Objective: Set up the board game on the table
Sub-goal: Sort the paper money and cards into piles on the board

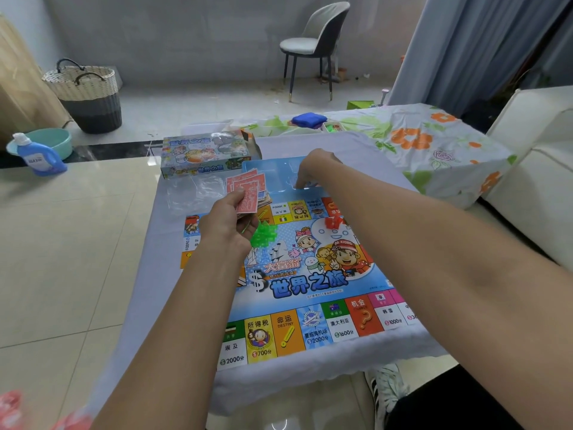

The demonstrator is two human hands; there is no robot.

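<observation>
The colourful game board (304, 283) lies flat on the pale cloth-covered table (173, 243). My left hand (231, 221) grips a fanned stack of red paper money (245, 192) above the board's far left part. My right hand (313, 169) reaches down into the blue plastic tray (266, 172) behind the board, its fingertips curled at something small that I cannot make out. Green plastic houses (263, 235) and red pieces (333, 221) sit on the board's middle. The game box (207, 153) lies at the table's far left.
A clear plastic bag (192, 193) lies left of the tray. A floral-covered surface (434, 144) with a blue cloth (308, 119) stands behind. A white sofa (533, 169) is at right; a basket (90, 94), basin, detergent bottle (37, 156) and chair (316, 45) stand on the floor.
</observation>
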